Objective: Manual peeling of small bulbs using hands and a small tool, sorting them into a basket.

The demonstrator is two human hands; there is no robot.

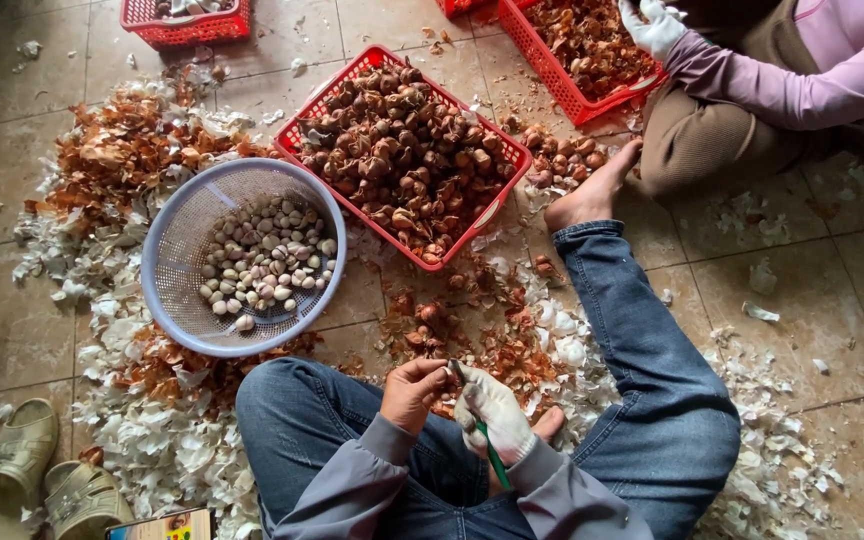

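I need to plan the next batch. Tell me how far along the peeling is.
Done: a modest layer of peeled cloves in the round sieve basket, with husks heaped on the floor. In hand: the bare left hand holds a piece against a green-handled knife in the gloved right hand. Left: the red crate is heaped with unpeeled bulbs.

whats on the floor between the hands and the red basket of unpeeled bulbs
In the head view, a litter of brown skins and white peelings lies on the tiles between the hands, left hand and gloved right hand, and the red basket, with a few loose bulbs.
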